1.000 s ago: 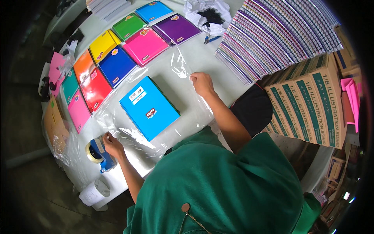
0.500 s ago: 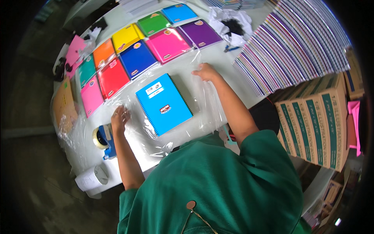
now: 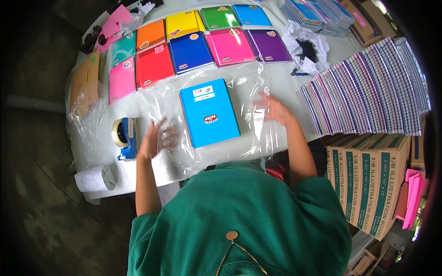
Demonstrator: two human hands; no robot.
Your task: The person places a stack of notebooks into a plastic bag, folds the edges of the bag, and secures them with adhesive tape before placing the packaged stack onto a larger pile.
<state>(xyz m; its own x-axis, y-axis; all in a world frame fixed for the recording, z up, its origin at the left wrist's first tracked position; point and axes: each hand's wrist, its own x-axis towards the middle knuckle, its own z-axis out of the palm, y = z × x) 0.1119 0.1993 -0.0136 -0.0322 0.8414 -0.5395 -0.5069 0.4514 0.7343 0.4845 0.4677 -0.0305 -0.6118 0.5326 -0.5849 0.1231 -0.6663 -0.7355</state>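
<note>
A light-blue spiral notebook [image 3: 212,131] with a white label lies on a sheet of clear plastic film [image 3: 251,138] in front of me. To the left of it, my left hand [image 3: 156,138] is over the film with fingers spread, blurred by motion and holding nothing I can see. My right hand [image 3: 275,109] hovers at the film's right side, its fingers apart. Neither hand touches the notebook. Close by my left hand stands a blue tape dispenser [image 3: 130,141] with a roll of clear tape.
Two rows of colourful notebooks, among them a dark blue one [image 3: 191,53], lie beyond the film. At right are a long stack of spiral notebooks [image 3: 363,92], crumpled white plastic [image 3: 317,60] and cardboard boxes [image 3: 368,184]. A paper roll [image 3: 94,178] lies at the near left edge.
My view has shifted, so the table things sit differently in the picture. My right hand has come down and nearer the notebook's right side; my left hand's fingers have spread toward the notebook.
</note>
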